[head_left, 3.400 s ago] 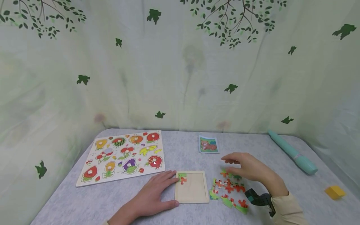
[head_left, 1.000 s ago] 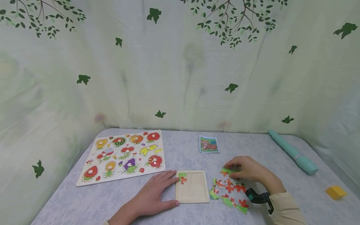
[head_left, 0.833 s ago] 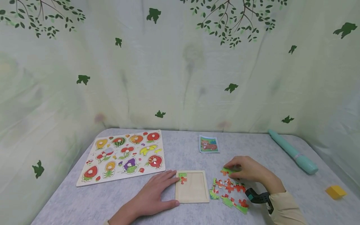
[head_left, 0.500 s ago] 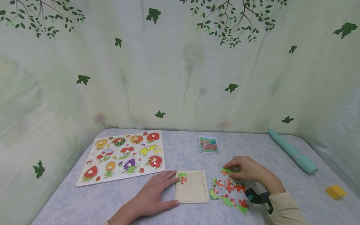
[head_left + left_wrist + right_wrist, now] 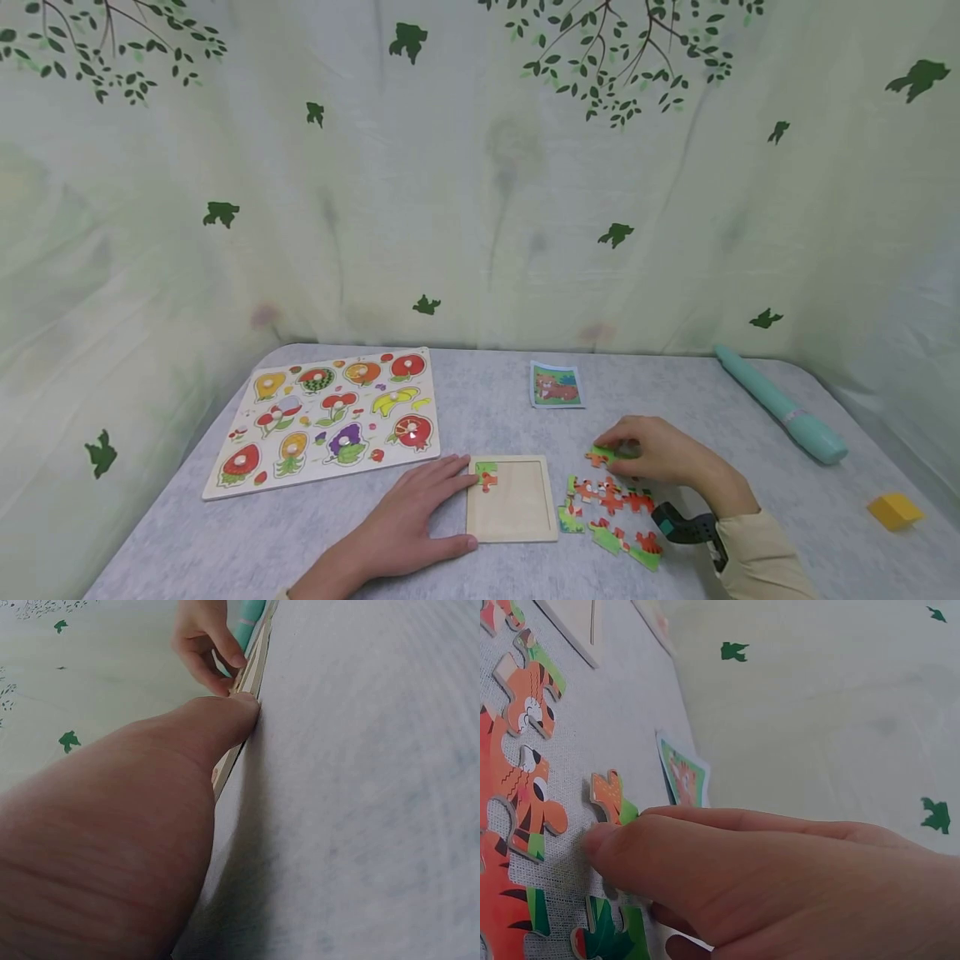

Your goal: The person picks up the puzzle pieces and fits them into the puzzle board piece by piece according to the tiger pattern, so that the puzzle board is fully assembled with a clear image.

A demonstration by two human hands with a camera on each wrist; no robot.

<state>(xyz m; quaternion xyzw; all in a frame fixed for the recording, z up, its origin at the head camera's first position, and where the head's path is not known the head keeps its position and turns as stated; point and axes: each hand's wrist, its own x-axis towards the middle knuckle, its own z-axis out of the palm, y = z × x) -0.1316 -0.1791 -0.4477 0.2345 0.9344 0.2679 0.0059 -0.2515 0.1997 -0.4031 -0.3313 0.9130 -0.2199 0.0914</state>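
My right hand [image 5: 663, 454] pinches an orange and green jigsaw piece [image 5: 609, 796] between thumb and fingers, close over the table at the far side of the loose pieces. Several other jigsaw pieces [image 5: 611, 498], orange, red and green, lie beneath and in front of that hand. With fingers spread, my left hand [image 5: 408, 521] rests along the left edge of a square wooden puzzle tray [image 5: 513, 533]. One green and orange piece [image 5: 486, 477] sits in the tray's far left corner, near the left fingertips. In the left wrist view the left thumb [image 5: 236, 716] lies at the tray's edge.
A fruit knob-puzzle board [image 5: 330, 425] lies at the left. Behind the tray is a small picture card [image 5: 557, 386] of an animal. A teal tapered stick [image 5: 783, 408] and a yellow block [image 5: 895, 512] are at the right. A printed curtain [image 5: 480, 167] hangs behind the table.
Since the earliest frame my right hand has come down onto the far piece and pinched it. Lately that piece has shifted very slightly left. The left hand stays on the tray.
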